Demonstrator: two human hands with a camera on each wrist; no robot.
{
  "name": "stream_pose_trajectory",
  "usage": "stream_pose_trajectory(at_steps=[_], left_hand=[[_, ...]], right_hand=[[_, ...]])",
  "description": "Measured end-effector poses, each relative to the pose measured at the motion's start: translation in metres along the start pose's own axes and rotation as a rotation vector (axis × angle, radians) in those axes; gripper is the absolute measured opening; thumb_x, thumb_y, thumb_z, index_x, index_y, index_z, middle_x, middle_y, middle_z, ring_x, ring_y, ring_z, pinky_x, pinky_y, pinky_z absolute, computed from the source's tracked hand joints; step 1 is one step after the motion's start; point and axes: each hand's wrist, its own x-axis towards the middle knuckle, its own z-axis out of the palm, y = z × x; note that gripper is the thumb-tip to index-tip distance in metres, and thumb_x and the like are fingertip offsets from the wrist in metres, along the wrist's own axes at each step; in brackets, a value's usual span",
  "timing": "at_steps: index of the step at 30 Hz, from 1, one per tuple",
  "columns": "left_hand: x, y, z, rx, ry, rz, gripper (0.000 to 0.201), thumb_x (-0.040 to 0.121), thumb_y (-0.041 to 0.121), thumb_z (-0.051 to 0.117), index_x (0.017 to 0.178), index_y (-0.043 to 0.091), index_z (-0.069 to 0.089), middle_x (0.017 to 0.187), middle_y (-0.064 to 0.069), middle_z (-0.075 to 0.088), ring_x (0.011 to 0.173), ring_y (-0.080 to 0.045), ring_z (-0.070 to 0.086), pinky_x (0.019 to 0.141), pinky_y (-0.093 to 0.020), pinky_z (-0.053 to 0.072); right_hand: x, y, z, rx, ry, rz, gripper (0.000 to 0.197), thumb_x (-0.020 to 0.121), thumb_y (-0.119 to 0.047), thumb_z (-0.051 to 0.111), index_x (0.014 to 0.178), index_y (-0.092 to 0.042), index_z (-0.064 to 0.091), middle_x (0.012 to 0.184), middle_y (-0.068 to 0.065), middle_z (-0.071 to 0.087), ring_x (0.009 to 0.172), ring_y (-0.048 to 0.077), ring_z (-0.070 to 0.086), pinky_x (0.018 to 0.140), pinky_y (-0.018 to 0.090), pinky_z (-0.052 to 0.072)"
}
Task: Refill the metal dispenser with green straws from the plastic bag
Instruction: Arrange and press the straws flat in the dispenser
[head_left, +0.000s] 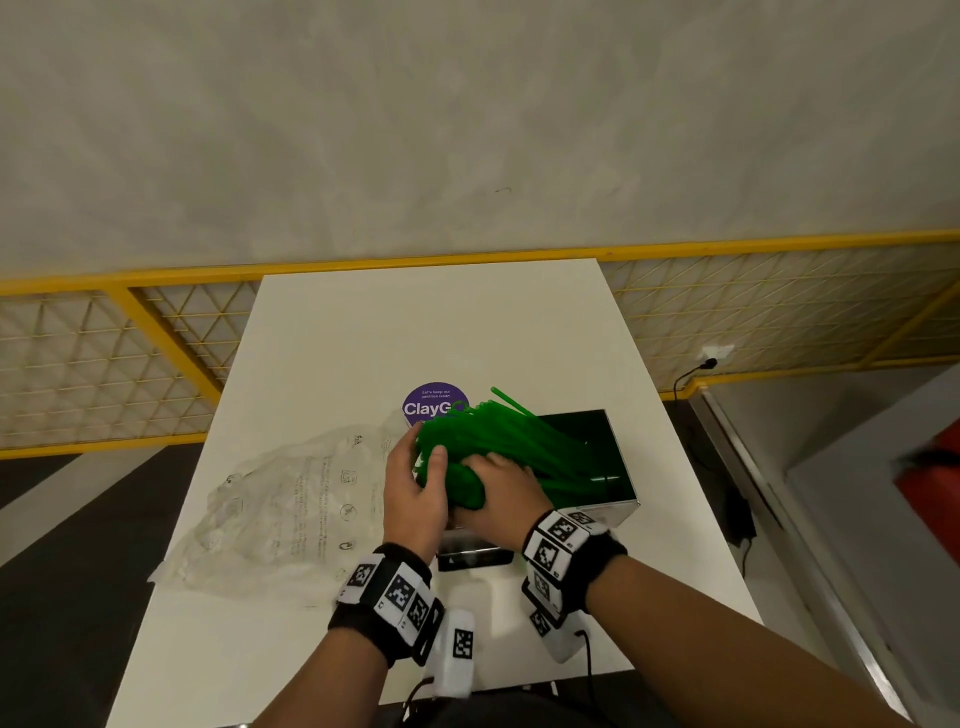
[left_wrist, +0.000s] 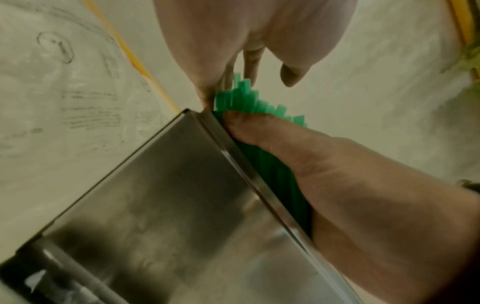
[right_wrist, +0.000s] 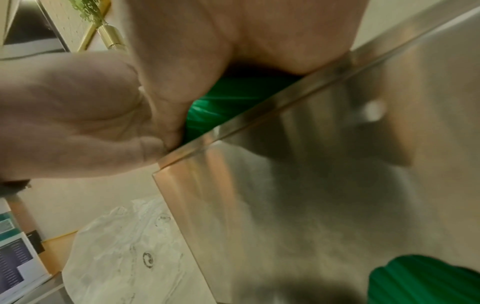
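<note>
A thick bundle of green straws (head_left: 511, 441) lies slanted over the open top of the metal dispenser (head_left: 621, 506), its far ends fanning out toward the back. My left hand (head_left: 423, 460) grips the near left side of the bundle with the thumb on top. My right hand (head_left: 491, 470) holds the near end right beside it. In the left wrist view the right thumb (left_wrist: 249, 127) presses the straws (left_wrist: 246, 96) against the dispenser's rim (left_wrist: 226, 150). The right wrist view shows straws (right_wrist: 233, 96) behind the steel wall (right_wrist: 324, 195). The crumpled plastic bag (head_left: 275, 514) lies flat on the table to the left.
The white table (head_left: 431, 332) carries a purple round ClayGo sticker (head_left: 434, 406) just behind the straws. A yellow-framed mesh railing (head_left: 171, 338) runs behind and left of the table. A red object (head_left: 930, 483) and a floor cable (head_left: 691, 374) sit off to the right.
</note>
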Motion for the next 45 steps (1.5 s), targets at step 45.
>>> stream_pose_trajectory(at_steps=[45], left_hand=[[0.001,-0.006,-0.031,-0.196,-0.119,-0.114,0.051,0.085,0.065,0.032,0.126,0.041,0.051,0.134,0.001,0.054,0.126,-0.016,0.05,0.107,-0.045,0.04]], right_hand=[[-0.051,-0.046,-0.035,0.498,0.069,-0.717,0.027,0.078,-0.002,0.052,0.101,-0.001,0.065,0.102,0.012,0.065,0.088,0.02,0.061,0.078,0.033,0.053]])
